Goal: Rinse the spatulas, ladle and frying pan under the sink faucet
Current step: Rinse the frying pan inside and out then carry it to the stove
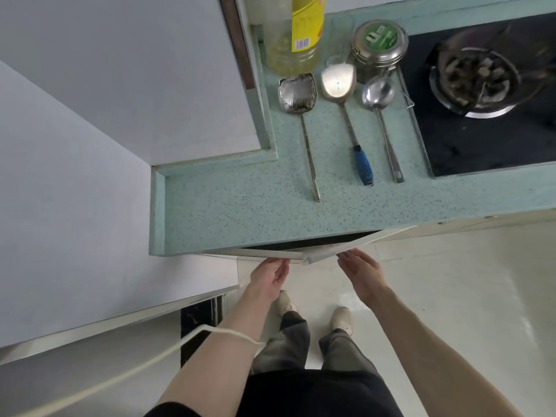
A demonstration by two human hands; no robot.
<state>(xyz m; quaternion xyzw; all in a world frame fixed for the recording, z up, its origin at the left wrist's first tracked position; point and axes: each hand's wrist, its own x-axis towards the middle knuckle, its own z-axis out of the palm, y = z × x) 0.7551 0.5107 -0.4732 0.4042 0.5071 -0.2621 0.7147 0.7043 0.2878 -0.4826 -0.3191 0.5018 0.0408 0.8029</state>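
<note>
The left hand (268, 278) and the right hand (362, 273) are both below the front edge of the green speckled counter (240, 206), at two white cabinet doors (304, 255) that stand a little ajar. The fingers (282, 266) of the left hand are relaxed and nearly straight, and their tips touch the edge of the left door. The fingers of the right hand are also straight and a bit spread, just beside the edge of the right door; whether they touch it, I cannot tell. Neither hand holds anything.

The task's things lie on the counter, well apart from the fingers and beyond them. The wide spatula (301, 115) lies beyond the left fingers. The spatula with blue handle (346, 115) and the ladle (382, 115) lie side by side beyond the right fingers, all three with handles toward the person. Farther to the right of the fingers, the frying pan (481, 73) sits on the black stove (481, 139), with dark food rests inside. Behind the utensils stand a yellow oil bottle (294, 34) and a metal jar (379, 46).
</note>
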